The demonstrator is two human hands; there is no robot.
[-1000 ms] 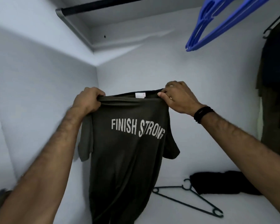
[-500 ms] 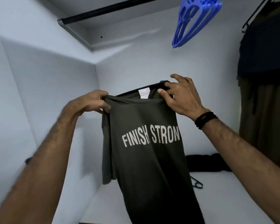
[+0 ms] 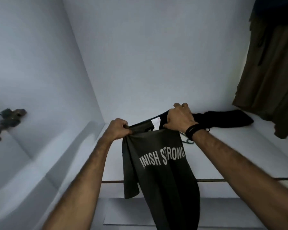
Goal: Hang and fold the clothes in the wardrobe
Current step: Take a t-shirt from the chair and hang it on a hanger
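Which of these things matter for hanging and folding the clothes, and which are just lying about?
Part of the job:
- dark T-shirt, gripped at its shoulders by the left hand and right hand
- hanger on the shelf, mostly hidden
- black garment on the shelf
- hanging olive garment

Lying about:
- door handle

dim, cool light | wide-angle bending at edges | motion blur (worst far left) | no glare

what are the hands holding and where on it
Both hands, left and right, grip the dark olive printed t-shirt at its shoulders, beside the collar.
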